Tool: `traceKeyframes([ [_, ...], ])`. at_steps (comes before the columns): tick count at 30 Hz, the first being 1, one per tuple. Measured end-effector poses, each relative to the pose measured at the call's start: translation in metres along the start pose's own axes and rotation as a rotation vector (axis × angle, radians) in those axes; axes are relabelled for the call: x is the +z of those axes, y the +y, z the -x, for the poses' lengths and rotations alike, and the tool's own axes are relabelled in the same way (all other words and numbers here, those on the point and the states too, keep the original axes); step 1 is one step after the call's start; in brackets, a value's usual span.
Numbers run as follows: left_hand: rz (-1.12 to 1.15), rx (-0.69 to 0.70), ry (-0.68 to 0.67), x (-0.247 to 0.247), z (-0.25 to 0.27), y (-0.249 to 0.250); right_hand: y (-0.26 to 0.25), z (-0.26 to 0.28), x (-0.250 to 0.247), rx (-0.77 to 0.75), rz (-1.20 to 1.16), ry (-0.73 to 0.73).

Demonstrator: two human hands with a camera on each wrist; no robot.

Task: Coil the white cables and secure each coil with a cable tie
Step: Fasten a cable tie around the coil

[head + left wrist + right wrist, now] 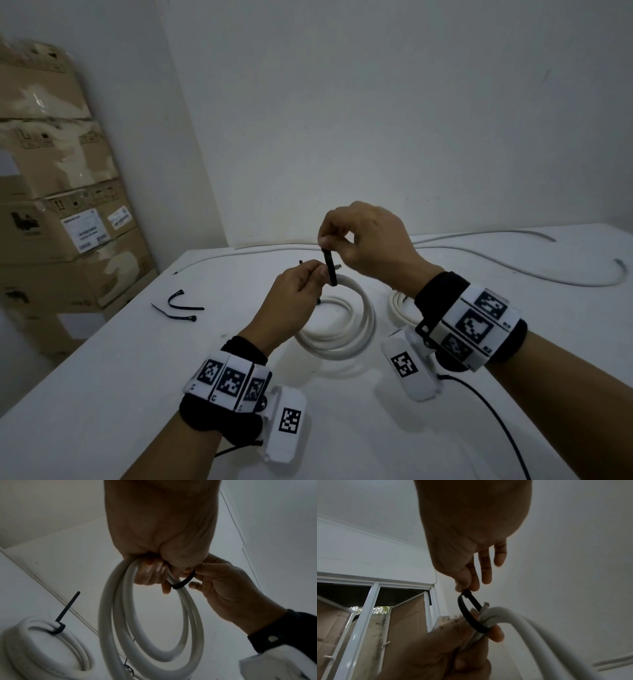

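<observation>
We are gripping a white cable coil (342, 329) at its top with our left hand (294, 301), fingers curled round the bundled turns, so that the loop is hanging down toward the white table (120, 394), its lower edge at or just above the surface. A black cable tie (329, 267) is looping around the bundle right beside our left fingers (149, 573). Our right hand (366, 243) is pinching the upper part of that tie between thumb and forefinger, the other fingers relaxed and straight; in the right wrist view the loop is still loose around the cable.

Just beyond our right wrist, a second coil (44, 646) is lying flat on the table, already bound with its own black tie (59, 627), whose tail is sticking up. To the left, two spare ties (178, 308) are lying near each other on the table. Further back, loose white cable (513, 274) is trailing along the far edge by the wall. Stacked cardboard boxes (61, 192) are standing at the far left.
</observation>
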State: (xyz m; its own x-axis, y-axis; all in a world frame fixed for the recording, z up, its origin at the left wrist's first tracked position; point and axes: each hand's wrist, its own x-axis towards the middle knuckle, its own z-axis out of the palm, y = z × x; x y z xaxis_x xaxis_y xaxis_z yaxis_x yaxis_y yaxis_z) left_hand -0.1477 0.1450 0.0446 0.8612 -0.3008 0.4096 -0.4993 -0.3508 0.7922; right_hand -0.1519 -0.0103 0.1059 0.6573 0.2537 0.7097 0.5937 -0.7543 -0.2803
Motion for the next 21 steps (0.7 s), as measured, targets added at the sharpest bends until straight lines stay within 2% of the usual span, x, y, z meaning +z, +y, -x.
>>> traceKeyframes([
  [2,-0.009,0.046,0.010,0.001,-0.001,0.003,0.003,-0.008,-0.006,0.115,-0.072,-0.032],
  [5,-0.021,0.148,0.035,0.006,0.003,0.007,0.011,-0.014,-0.012,0.322,-0.427,-0.135],
  [8,-0.088,0.222,0.061,0.011,0.009,0.005,0.018,-0.013,-0.013,0.415,-0.599,-0.228],
  [11,-0.089,0.133,0.075,0.011,0.009,-0.002,0.010,-0.010,-0.010,0.372,-0.478,-0.225],
  [14,-0.103,-0.022,0.073,0.007,0.001,-0.004,-0.009,-0.002,-0.008,0.091,-0.025,-0.233],
  [16,-0.107,-0.089,0.079,0.007,-0.004,0.000,-0.013,0.005,-0.009,-0.013,0.102,-0.216],
  [19,-0.077,-0.148,0.065,0.012,-0.007,0.005,-0.009,0.010,-0.010,0.019,0.083,-0.207],
  [21,-0.111,-0.106,0.027,0.018,-0.004,0.004,-0.008,0.006,-0.014,0.075,0.037,-0.192],
])
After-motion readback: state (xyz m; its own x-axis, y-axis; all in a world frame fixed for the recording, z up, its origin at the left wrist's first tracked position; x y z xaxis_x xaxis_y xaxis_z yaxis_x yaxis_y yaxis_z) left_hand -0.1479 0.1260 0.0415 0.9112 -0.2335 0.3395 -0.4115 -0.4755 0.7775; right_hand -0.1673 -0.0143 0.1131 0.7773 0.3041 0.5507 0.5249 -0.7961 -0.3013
